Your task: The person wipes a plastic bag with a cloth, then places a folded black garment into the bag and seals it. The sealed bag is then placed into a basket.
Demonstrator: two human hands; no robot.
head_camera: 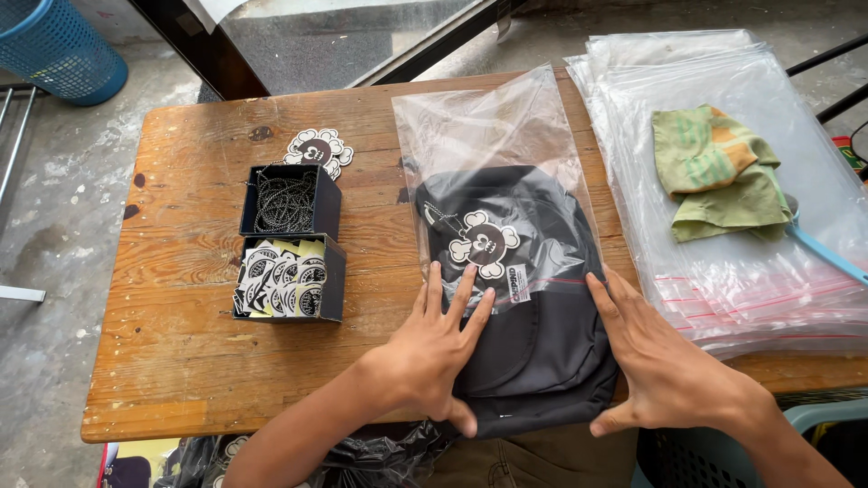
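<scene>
Right at the lower centre of the frame, both hands lie flat and open on a black cap (533,298) that sits partly inside a clear plastic bag (493,136). The left hand (434,352) presses on the left side of the cap with its fingers spread and its thumb hooked at the cap's near edge. The right hand (665,361) rests on the cap's right side, palm down, with the thumb also at the near edge. Neither hand closes around anything. The cap carries a white cartoon-skull tag (481,242) on a small chain and a white label just below it. The bag's upper part lies empty and extends toward the top centre of the frame.

All of this rests on a worn wooden table (181,343). At centre left stands a black box (287,203) holding ball chains, and just below it, touching, a second black box (289,278) filled with round black-and-white stickers. A loose skull tag (319,151) lies just above the upper box. On the right side of the frame a stack of clear zip bags (750,262) covers the table's end, with a folded green cloth (719,172) on top. A blue basket (59,50) stands on the floor in the upper left corner.
</scene>
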